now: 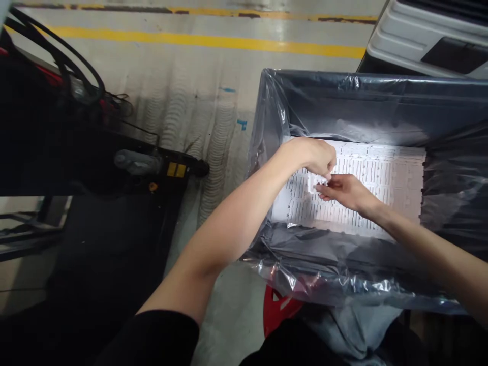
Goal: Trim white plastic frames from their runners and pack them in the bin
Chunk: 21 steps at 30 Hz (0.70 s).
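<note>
A large bin lined with clear plastic film (267, 117) stands in front of me, and a layer of white parts in neat rows (385, 175) covers its bottom. Both my hands reach into it from the near side. My left hand (314, 155) is curled, its fingertips pinched on a small white piece (314, 182) just above the rows. My right hand (343, 192) meets it from the right, fingers closed on the same small piece. The overexposed light makes the piece's shape hard to read.
A dark machine with black cables (57, 61) and a grey lever (133, 161) stands at the left on the concrete floor. Yellow floor lines (213, 40) run across the top. A grey moulded unit (427, 35) sits top right. A red object (280, 309) shows below the bin.
</note>
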### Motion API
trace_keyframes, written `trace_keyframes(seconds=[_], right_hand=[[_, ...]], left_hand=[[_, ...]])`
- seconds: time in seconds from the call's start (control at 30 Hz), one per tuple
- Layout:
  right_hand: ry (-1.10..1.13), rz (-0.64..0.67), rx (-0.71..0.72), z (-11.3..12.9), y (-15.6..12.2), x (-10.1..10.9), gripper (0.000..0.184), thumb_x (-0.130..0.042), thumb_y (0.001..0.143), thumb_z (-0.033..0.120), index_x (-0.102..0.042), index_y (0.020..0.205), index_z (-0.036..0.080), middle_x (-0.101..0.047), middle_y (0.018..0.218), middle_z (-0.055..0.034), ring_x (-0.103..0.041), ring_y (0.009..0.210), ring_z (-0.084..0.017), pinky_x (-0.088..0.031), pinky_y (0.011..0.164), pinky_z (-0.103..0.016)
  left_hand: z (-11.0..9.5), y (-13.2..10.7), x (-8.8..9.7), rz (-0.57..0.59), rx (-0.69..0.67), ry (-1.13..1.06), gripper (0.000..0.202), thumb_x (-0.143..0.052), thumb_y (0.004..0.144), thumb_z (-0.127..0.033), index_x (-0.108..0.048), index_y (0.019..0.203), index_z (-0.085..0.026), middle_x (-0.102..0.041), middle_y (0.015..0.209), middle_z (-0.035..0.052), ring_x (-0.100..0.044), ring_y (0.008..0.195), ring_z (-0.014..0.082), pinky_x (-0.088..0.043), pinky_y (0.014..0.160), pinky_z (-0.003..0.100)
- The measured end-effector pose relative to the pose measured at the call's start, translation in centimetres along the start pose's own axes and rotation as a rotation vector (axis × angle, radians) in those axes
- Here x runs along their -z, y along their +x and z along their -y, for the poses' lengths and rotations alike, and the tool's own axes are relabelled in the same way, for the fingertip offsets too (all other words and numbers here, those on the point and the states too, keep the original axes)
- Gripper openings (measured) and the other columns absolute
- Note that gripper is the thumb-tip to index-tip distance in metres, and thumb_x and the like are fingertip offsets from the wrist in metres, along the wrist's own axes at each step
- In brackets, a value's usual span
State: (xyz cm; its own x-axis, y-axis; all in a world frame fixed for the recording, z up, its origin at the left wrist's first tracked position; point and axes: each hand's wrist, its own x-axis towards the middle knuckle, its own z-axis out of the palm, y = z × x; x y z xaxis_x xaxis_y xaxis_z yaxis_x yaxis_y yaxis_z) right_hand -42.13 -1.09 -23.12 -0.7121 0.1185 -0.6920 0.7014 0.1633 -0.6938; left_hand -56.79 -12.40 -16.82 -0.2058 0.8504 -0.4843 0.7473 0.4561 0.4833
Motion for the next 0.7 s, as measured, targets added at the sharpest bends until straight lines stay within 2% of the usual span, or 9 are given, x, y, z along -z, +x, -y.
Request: trace_keyframes(seconds=[0.07, 0.17, 0.27, 0.37, 0.43, 0.53, 0.6, 0.7], right_hand=[[0.015, 0.036, -0.06, 0.0, 0.4, -2.3, 0.027, -0.085, 0.094, 0.019, -0.066, 0.076, 0.016, -0.07, 0.074, -0.0046, -0.076, 0.079, -0.022, -0.064, 0.077, -0.03], [-0.002, 0.093, -0.142, -0.5, 0.8, -6.2, 0.035, -0.084, 0.094, 0.015, -0.061, 0.069, 0.016, -0.068, 0.071, -0.0038, -0.076, 0.073, -0.021, -0.063, 0.068, -0.026], [-0.074, 0.147, -0.203, -1.3, 1.4, -10.2, 0.027, -0.08, 0.099, 0.014, -0.064, 0.078, 0.012, -0.069, 0.076, -0.0017, -0.073, 0.07, -0.017, -0.063, 0.064, -0.023], [-0.218, 0.188, -0.218, -2.0, 2.5, -13.0, 0.016, -0.077, 0.104, 0.021, -0.068, 0.095, 0.011, -0.069, 0.084, 0.0003, -0.07, 0.069, -0.014, -0.062, 0.062, -0.023], [-0.35, 0.202, -0.195, -2.1, 3.0, -13.6, 0.016, -0.075, 0.106, 0.025, -0.069, 0.1, 0.012, -0.069, 0.088, -0.0004, -0.069, 0.07, -0.014, -0.062, 0.064, -0.025], [-0.582, 0.202, -0.083, -2.2, 2.4, -12.9, 0.016, -0.075, 0.105, 0.026, -0.07, 0.106, 0.011, -0.071, 0.095, -0.0043, -0.07, 0.079, -0.017, -0.063, 0.074, -0.031], [-0.746, 0.199, 0.044, -2.0, 0.9, -11.9, 0.014, -0.073, 0.104, 0.017, -0.071, 0.114, 0.008, -0.071, 0.105, -0.0119, -0.07, 0.092, -0.023, -0.061, 0.084, -0.036], [-0.973, 0.251, 0.254, -1.5, -1.5, -10.9, 0.033, -0.06, 0.099, -0.001, -0.069, 0.13, 0.006, -0.066, 0.125, -0.0227, -0.066, 0.109, -0.031, -0.055, 0.092, -0.039]], left_hand=[[0.5, 0.3, -0.2, -0.061, 0.006, 0.013, 0.022, -0.081, 0.081, -0.037, -0.083, 0.1, -0.026, -0.077, 0.09, 0.0055, -0.071, 0.086, 0.0267, -0.056, 0.082, 0.038], [1.3, 0.8, -0.5, -0.246, 0.073, -0.028, 0.042, -0.082, 0.082, -0.043, -0.08, 0.117, -0.02, -0.076, 0.1, 0.0106, -0.071, 0.101, 0.0333, -0.055, 0.089, 0.044], [2.1, 1.4, -0.9, -0.348, 0.076, -0.096, 0.039, -0.083, 0.08, -0.04, -0.08, 0.113, -0.019, -0.075, 0.1, 0.0107, -0.07, 0.102, 0.0346, -0.054, 0.092, 0.046], [2.5, 1.7, -1.3, -0.363, 0.061, -0.124, 0.037, -0.086, 0.076, -0.038, -0.081, 0.108, -0.02, -0.074, 0.1, 0.0095, -0.069, 0.099, 0.0336, -0.054, 0.091, 0.045], [2.6, 1.8, -1.3, -0.373, 0.065, -0.134, 0.037, -0.087, 0.075, -0.038, -0.081, 0.107, -0.021, -0.074, 0.102, 0.0091, -0.069, 0.101, 0.0339, -0.054, 0.091, 0.044], [2.1, 1.4, -1.0, -0.359, 0.077, -0.113, 0.038, -0.086, 0.078, -0.038, -0.081, 0.112, -0.021, -0.074, 0.108, 0.0104, -0.069, 0.105, 0.0354, -0.053, 0.093, 0.045], [1.6, 1.0, -0.6, -0.334, 0.095, -0.08, 0.041, -0.084, 0.082, -0.039, -0.08, 0.117, -0.02, -0.074, 0.113, 0.0128, -0.068, 0.109, 0.0374, -0.053, 0.094, 0.046], [0.8, 0.6, 0.0, -0.311, 0.117, -0.072, 0.042, -0.083, 0.085, -0.037, -0.079, 0.122, -0.017, -0.073, 0.117, 0.015, -0.068, 0.114, 0.0394, -0.053, 0.096, 0.047]])
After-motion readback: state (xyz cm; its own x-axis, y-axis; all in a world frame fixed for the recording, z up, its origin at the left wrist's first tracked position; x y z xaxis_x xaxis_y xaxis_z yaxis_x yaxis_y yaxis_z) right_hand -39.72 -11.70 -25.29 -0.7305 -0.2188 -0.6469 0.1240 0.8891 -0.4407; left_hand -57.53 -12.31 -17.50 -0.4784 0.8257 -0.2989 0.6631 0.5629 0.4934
